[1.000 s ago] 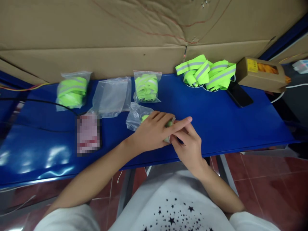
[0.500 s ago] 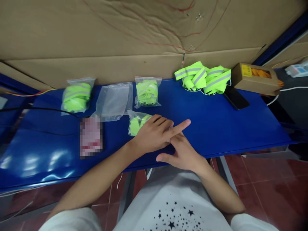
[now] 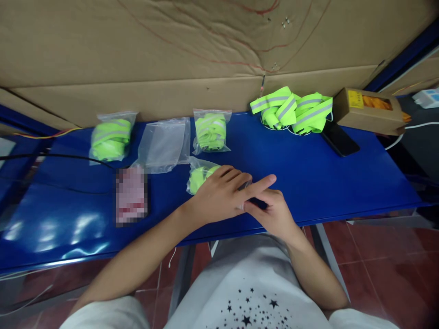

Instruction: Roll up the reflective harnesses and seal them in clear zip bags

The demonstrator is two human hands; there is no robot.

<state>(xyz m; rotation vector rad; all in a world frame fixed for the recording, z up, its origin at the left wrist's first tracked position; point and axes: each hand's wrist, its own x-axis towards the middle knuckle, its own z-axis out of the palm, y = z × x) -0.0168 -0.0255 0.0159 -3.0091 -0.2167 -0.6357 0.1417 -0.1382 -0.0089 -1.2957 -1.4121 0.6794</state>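
Observation:
A clear zip bag (image 3: 197, 180) with a neon yellow strap inside lies near the table's front edge, partly hidden by my hands. My left hand (image 3: 224, 192) lies across it with fingers curled over and the thumb stretched out to the right. Beside it, my right hand (image 3: 274, 211) grips the bag's right end between thumb and fingers. A little clear plastic shows between the hands. Behind stands a filled zip bag (image 3: 210, 131), and another filled bag (image 3: 111, 138) is at the far left. Flat plastic bags (image 3: 163, 145) lie between these two.
Loose neon straps with grey stripes (image 3: 291, 111) lie at the back right of the blue table (image 3: 343, 183). Next to them are a black phone (image 3: 340, 139) and a cardboard box (image 3: 370, 111). A blurred-out object (image 3: 131, 195) and a black cable (image 3: 68, 156) are on the left.
My right hand's thumb has come up from below and closed against the bag near the left hand. The hands and the bag have shifted slightly right.

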